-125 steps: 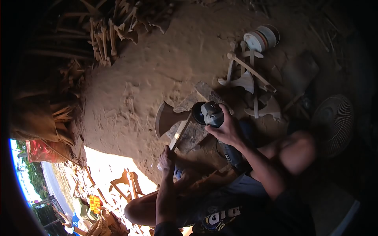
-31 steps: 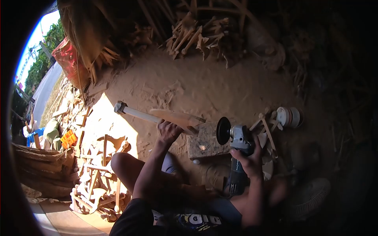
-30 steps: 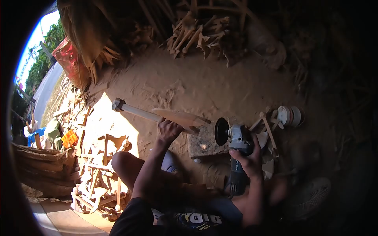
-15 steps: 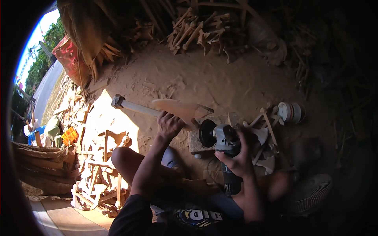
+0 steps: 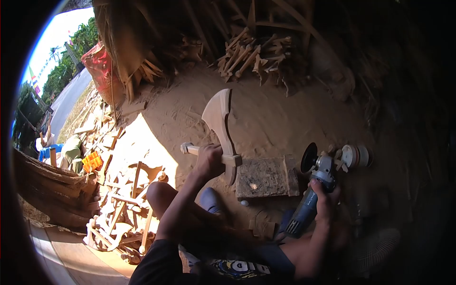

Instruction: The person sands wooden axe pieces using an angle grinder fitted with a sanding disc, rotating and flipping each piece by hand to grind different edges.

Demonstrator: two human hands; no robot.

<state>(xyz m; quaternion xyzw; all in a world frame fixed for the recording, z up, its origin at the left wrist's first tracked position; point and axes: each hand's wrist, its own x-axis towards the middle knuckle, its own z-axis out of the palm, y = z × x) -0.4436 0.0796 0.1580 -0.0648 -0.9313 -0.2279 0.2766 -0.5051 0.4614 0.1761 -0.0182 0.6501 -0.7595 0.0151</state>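
Note:
My left hand (image 5: 209,162) is closed round the handle of a wooden axe-shaped piece (image 5: 219,113). Its broad curved blade points up and away from me, and the knobbed handle end sticks out to the left of my fist. In my right hand (image 5: 324,197) is an angle grinder (image 5: 306,209), its black disc (image 5: 309,157) facing left, apart from the wood. Between the two hands, a worn wooden block (image 5: 263,178) lies on the ground.
A pile of cut wooden pieces (image 5: 118,213) lies in sunlight at the left. More carved pieces (image 5: 244,57) are heaped at the back. A white bucket (image 5: 355,156) lies at the right, above a fan (image 5: 380,247). A red sack (image 5: 99,66) stands at the back left.
The axe-shaped piece has turned in my left hand, so its blade now stands up with its flat face showing. My right hand has moved the grinder away to the right, off the block.

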